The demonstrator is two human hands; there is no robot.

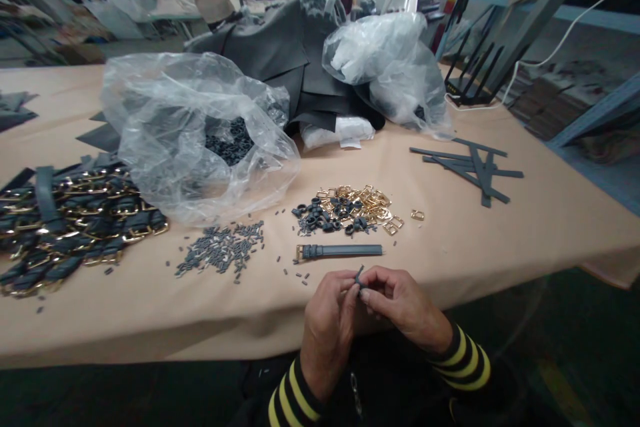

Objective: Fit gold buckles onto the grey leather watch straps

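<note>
My left hand (330, 320) and my right hand (403, 303) meet at the table's front edge, fingers pinched together on a small dark grey strap piece (359, 277). Just beyond them lies a finished grey strap with a gold buckle (340, 251). Farther back is a pile of gold buckles and dark loops (350, 208). A scatter of small grey pins (223, 250) lies to the left of the strap.
A heap of finished buckled straps (75, 220) fills the left. A clear plastic bag of dark loops (200, 133) sits behind the pins. Loose grey strips (470, 167) lie at right. Dark leather sheets and another bag (390, 60) are at the back. People stand beyond the peach table (550, 213).
</note>
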